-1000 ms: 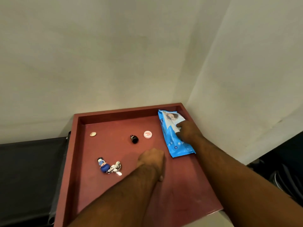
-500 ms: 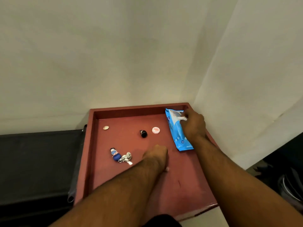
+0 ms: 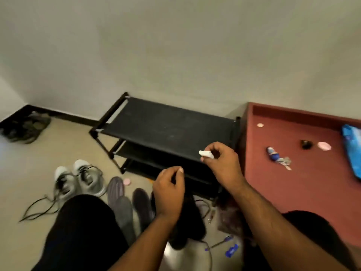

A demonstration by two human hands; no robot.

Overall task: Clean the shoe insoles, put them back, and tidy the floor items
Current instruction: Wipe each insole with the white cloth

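Step in hand: by my reading, the start of the cleaning step, with a wipe fetched and the insoles not yet touched.
Right hand (image 3: 221,163): held up in front of the black shoe rack (image 3: 168,132), fingers curled, pinching a small white wipe (image 3: 205,154) between thumb and fingertips.
Left hand (image 3: 170,190): lower and nearer the body, fingers loosely curled with thumb and forefinger close together; nothing could be seen in it.
Insoles: 2 dark grey insoles (image 3: 122,200) lay on the floor between the knees, side by side, just beside the grey sneakers (image 3: 78,179).
Sneakers: 2 stood upright, laces trailing loose across the floor to the left.
Wipe pack: the blue wipe pack (image 3: 351,151) lay at the far right of the red tray (image 3: 312,192), partly cut off by the picture edge.
Tray contents: a keychain (image 3: 276,156), a small black object, a pink disc and a coin.
Floor items: a pink disc (image 3: 127,181) by the insole tips, small blue bits (image 3: 231,249) and a screwdriver near the right knee; blurred, so hard to name further.
Next move: likely to bring the wipe down to 1 insole, the left hand steadying it flat while the right hand rubs along its length.
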